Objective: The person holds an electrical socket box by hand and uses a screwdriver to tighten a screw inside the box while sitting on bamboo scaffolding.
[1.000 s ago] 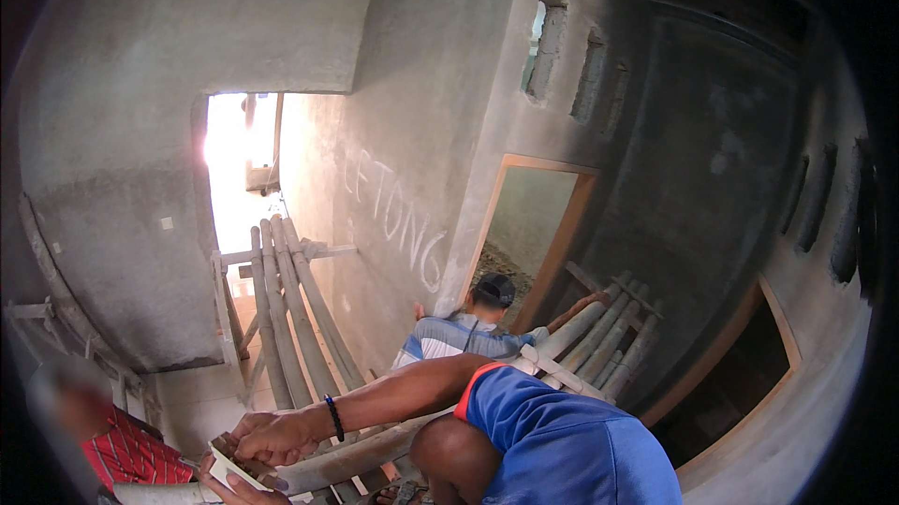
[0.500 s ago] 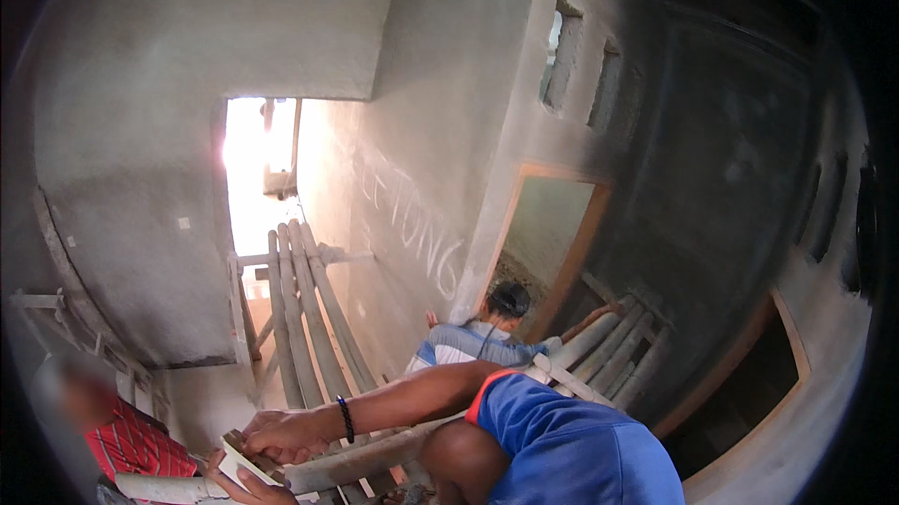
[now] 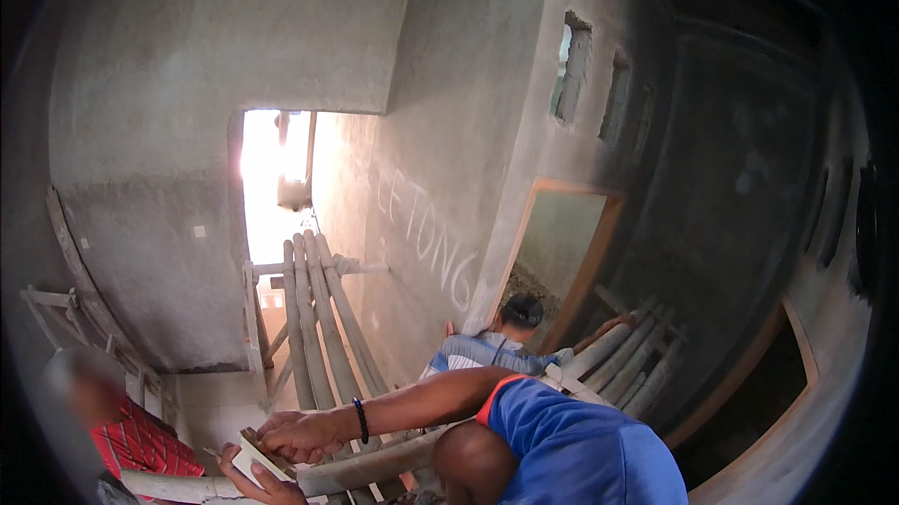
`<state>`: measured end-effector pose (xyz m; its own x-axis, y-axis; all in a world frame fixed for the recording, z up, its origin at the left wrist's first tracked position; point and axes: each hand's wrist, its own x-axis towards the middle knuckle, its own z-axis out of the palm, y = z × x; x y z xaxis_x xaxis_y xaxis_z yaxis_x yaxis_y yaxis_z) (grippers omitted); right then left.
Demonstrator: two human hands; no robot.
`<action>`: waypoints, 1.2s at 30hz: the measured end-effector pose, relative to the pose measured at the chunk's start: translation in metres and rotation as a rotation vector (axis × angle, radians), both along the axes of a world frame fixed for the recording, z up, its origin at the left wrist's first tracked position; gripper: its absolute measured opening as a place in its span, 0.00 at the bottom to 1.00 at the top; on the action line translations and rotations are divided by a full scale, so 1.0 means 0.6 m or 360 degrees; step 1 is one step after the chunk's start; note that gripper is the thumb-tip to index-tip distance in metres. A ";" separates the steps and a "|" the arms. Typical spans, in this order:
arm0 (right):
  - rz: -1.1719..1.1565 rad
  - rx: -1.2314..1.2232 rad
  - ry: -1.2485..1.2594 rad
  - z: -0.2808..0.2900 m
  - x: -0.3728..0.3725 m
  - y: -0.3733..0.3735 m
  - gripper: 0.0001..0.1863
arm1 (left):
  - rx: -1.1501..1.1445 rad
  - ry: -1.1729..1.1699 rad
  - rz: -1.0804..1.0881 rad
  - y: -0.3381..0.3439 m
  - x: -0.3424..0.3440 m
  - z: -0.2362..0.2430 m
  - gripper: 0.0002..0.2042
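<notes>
Right hand (image 3: 304, 437) bent over, its fingers curled together against the darker upper side of a pale, flat-sided piece (image 3: 249, 461); whether they pinch anything I cannot tell, since the fingertips are hidden. Left hand (image 3: 270, 486) clasps that same piece from the near side, thumb across its pale face. The piece sits between the two, low on the left of the scene, above a thick bamboo pole (image 3: 379, 464). A dark beaded bracelet (image 3: 361, 421) circles the right wrist, and that arm reaches over from a blue sleeve (image 3: 552, 421) edged in red, beside a bent knee (image 3: 475, 461).

Left of the hands there's a person in a red striped shirt (image 3: 145, 444); farther off and to the right, another in a dark cap (image 3: 522, 310) faces away. Bamboo poles (image 3: 323, 336) run far toward a bright doorway (image 3: 267, 187), between grey plastered walls (image 3: 150, 243). Farther right stands a wood-framed doorway (image 3: 613, 219).
</notes>
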<state>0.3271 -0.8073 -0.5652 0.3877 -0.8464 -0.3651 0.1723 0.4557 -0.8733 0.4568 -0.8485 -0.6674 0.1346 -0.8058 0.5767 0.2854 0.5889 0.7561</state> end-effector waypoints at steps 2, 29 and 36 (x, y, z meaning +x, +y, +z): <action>-0.0014 0.0005 0.0018 0.009 -0.005 0.008 0.07 | -0.0031 -0.0051 0.0041 0.003 -0.007 0.004 0.23; -0.0125 -0.0142 0.0105 0.009 -0.005 0.019 0.09 | 0.0243 0.0114 -0.0167 0.029 -0.011 0.038 0.24; 0.0158 -0.1104 0.0816 0.016 0.011 -0.016 0.11 | 0.0805 0.1083 -0.0707 -0.019 0.016 -0.005 0.20</action>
<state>0.3337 -0.8168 -0.5558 0.4006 -0.9135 0.0711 -0.3308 -0.2166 -0.9185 0.4667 -0.8601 -0.6703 -0.0655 -0.9962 0.0575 0.8763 -0.0299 0.4808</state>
